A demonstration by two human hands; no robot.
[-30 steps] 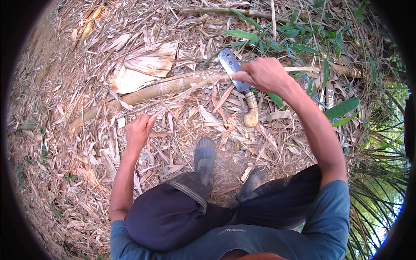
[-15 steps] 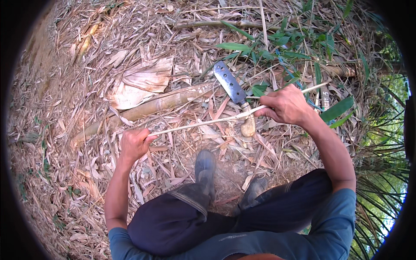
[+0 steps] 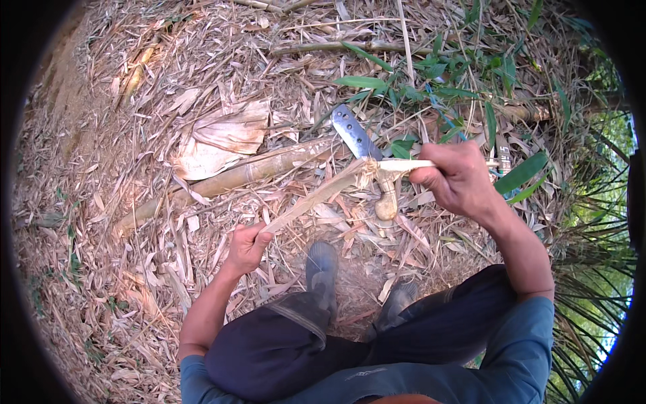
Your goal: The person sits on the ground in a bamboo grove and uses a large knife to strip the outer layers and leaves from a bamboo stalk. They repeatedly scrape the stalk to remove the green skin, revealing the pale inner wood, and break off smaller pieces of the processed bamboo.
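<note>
A pale bamboo strip stretches between my two hands, bent at a sharp angle and splintered into fibres at the bend. My left hand is closed on its lower left end. Further right and higher, my right hand grips the other part, and a short end pokes out beyond the fist. Beneath the strip a machete lies on the leaf litter. Its broad dark blade has several holes, and its pale curved handle points toward me, partly covered by the strip.
A thick bamboo pole lies slantwise on the ground, left of the blade. Beside it rests a broad dry sheath. Green leaves grow at the far right. My boots stand in the dry litter near me.
The strip was almost straight and is now bent and splintered near its middle. My left hand has moved right and nearer to me; the right hand has shifted slightly nearer.
</note>
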